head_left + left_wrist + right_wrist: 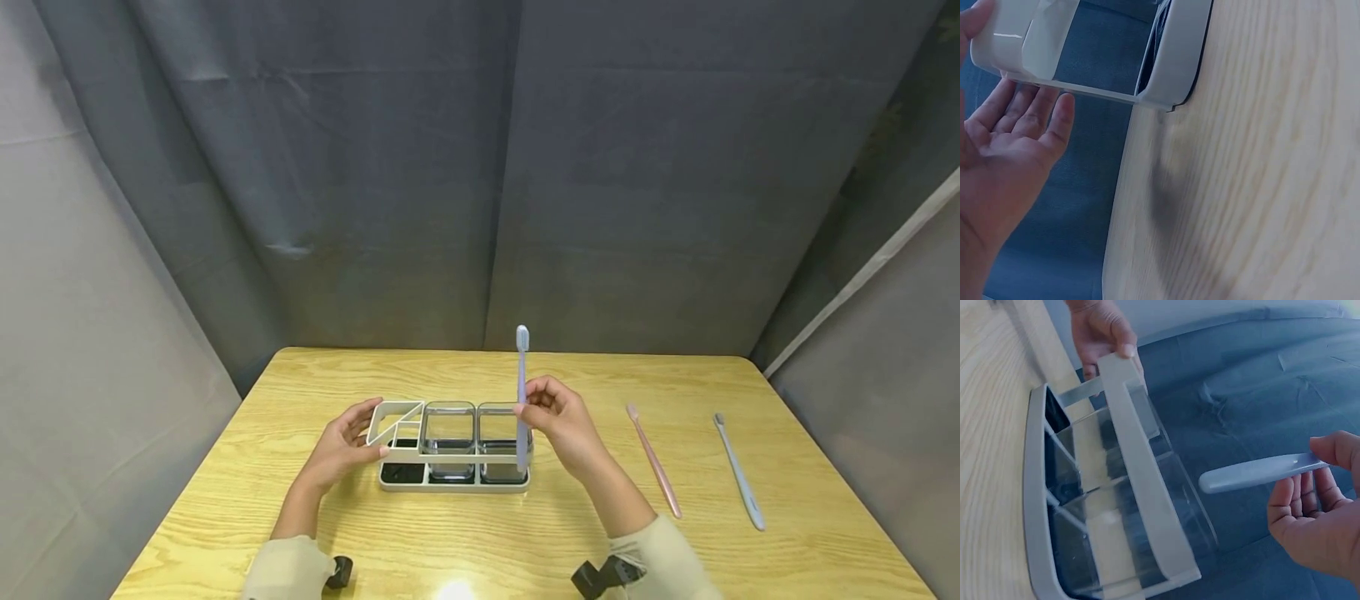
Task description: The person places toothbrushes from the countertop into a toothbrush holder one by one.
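A white toothbrush holder (457, 458) stands on the table, with a divided section (396, 427) at its left and two clear cups (450, 407) beside it. My left hand (339, 446) grips the divided end, thumb in front and fingers behind. Over the right-hand cup, my right hand (564, 423) pinches a lavender toothbrush (522, 367) upright, bristles up. The handle's rounded lower end (1222, 480) hangs above the cups, apart from them in the right wrist view.
On the wooden table (247, 500), a pink toothbrush (654, 462) and a light blue toothbrush (741, 475) lie to the right of my right hand. Grey cloth (390, 167) hangs behind the table and along both sides.
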A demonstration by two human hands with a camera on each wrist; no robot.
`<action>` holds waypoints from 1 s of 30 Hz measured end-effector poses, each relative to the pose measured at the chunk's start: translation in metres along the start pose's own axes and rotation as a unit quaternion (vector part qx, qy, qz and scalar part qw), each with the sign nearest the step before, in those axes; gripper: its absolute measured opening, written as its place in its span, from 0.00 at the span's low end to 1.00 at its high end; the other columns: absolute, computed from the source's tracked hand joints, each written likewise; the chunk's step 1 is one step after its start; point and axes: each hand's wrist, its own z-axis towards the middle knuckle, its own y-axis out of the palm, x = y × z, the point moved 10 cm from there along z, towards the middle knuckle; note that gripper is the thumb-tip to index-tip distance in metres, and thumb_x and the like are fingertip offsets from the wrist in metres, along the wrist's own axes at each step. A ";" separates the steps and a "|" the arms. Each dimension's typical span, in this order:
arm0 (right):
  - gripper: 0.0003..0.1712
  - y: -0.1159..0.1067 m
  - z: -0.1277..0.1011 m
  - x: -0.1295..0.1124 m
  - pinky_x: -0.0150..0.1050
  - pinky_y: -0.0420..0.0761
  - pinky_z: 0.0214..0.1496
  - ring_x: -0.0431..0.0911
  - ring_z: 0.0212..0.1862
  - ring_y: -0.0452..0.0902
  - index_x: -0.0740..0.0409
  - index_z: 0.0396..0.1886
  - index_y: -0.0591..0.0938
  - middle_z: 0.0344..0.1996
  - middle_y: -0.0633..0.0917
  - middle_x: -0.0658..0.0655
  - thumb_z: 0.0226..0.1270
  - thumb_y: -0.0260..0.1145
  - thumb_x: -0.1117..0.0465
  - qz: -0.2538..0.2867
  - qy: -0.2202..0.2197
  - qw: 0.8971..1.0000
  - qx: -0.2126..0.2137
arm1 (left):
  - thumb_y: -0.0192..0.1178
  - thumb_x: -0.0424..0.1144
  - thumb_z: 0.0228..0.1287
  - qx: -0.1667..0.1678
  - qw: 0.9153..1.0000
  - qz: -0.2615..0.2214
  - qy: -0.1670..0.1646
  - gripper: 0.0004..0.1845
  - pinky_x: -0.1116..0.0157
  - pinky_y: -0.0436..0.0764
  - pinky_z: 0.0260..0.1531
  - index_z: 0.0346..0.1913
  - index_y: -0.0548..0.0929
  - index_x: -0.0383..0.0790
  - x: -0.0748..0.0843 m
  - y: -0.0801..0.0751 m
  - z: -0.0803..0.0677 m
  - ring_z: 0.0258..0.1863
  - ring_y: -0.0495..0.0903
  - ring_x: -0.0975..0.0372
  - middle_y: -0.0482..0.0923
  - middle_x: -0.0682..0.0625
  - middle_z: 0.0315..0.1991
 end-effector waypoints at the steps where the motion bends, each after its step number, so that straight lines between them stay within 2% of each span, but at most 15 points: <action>1: 0.13 0.002 0.001 -0.002 0.32 0.76 0.36 0.43 0.33 0.71 0.72 0.42 0.70 0.31 0.72 0.58 0.58 0.62 0.74 0.003 -0.004 1.000 -0.001 | 0.71 0.28 0.47 0.000 1.000 0.002 0.000 0.42 0.47 0.59 0.60 0.67 0.63 0.38 0.001 0.000 0.000 0.63 0.61 0.43 0.65 0.38 0.62; 5: 0.16 0.009 0.005 -0.007 0.31 0.76 0.36 0.43 0.33 0.72 0.74 0.44 0.69 0.33 0.73 0.58 0.57 0.62 0.76 0.017 -0.017 1.000 -0.009 | 0.69 0.27 0.49 -0.011 1.000 -0.007 -0.003 0.43 0.46 0.57 0.60 0.69 0.61 0.37 0.008 0.004 -0.003 0.64 0.59 0.45 0.63 0.36 0.63; 13: 0.09 0.028 0.012 -0.006 0.34 0.77 0.33 0.42 0.32 0.70 0.68 0.40 0.70 0.31 0.72 0.56 0.62 0.60 0.72 0.057 -0.005 0.998 0.000 | 0.69 0.27 0.49 -0.023 0.999 -0.028 0.001 0.43 0.50 0.58 0.61 0.69 0.60 0.35 0.007 0.003 -0.001 0.65 0.57 0.43 0.60 0.37 0.66; 20: 0.12 0.050 0.021 -0.010 0.35 0.79 0.36 0.43 0.33 0.73 0.70 0.42 0.69 0.32 0.73 0.58 0.61 0.60 0.75 0.054 -0.044 0.997 -0.025 | 0.69 0.27 0.50 -0.025 0.999 -0.029 -0.013 0.44 0.58 0.63 0.59 0.70 0.57 0.33 0.006 0.000 0.001 0.66 0.56 0.47 0.57 0.36 0.67; 25: 0.12 0.057 0.025 -0.009 0.33 0.78 0.36 0.44 0.33 0.72 0.70 0.40 0.69 0.32 0.74 0.58 0.60 0.61 0.75 0.054 -0.065 0.996 -0.017 | 0.69 0.28 0.49 -0.025 0.998 -0.042 -0.025 0.44 0.67 0.70 0.54 0.69 0.59 0.35 0.003 0.000 0.003 0.66 0.57 0.48 0.57 0.38 0.67; 30: 0.12 0.066 0.026 -0.008 0.34 0.79 0.38 0.43 0.35 0.72 0.68 0.40 0.68 0.33 0.74 0.57 0.61 0.62 0.73 0.078 -0.085 0.993 -0.014 | 0.70 0.28 0.48 -0.026 0.998 -0.046 -0.025 0.44 0.67 0.71 0.52 0.69 0.59 0.35 0.001 0.001 0.004 0.66 0.57 0.49 0.57 0.37 0.67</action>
